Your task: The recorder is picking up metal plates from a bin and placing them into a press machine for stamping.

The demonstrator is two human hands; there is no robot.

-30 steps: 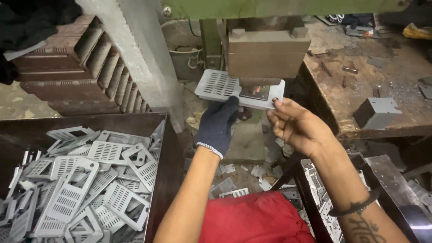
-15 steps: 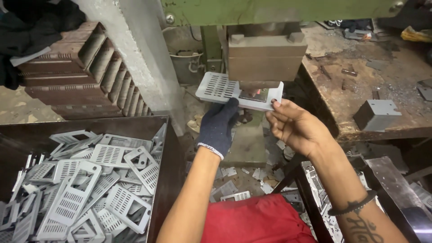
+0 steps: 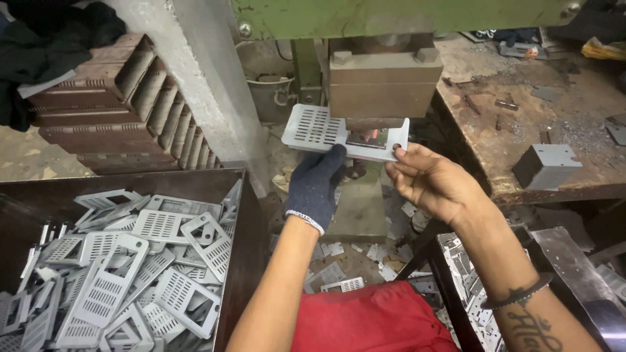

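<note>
Cluttered metal workshop, a green press above a grimy bench (image 3: 521, 130).
Gloved left hand (image 3: 317, 186) and bare right hand (image 3: 433, 186) both grip a slotted grey plate (image 3: 345, 133) under the press block (image 3: 381, 85); best seat it flat and square, fingertips kept clear. Similar plates fill the bin (image 3: 244, 195).

The worn, rust-brown wooden desk (image 3: 521, 130) fills the view toward two o'clock. On it a folded grey sheet-metal bracket (image 3: 546, 166) sits near its front edge. Small dark metal scraps (image 3: 505, 104) lie toward twelve o'clock of the bracket. A flat grey metal offcut (image 3: 617, 132) rests at three o'clock, by the frame's edge.
</note>
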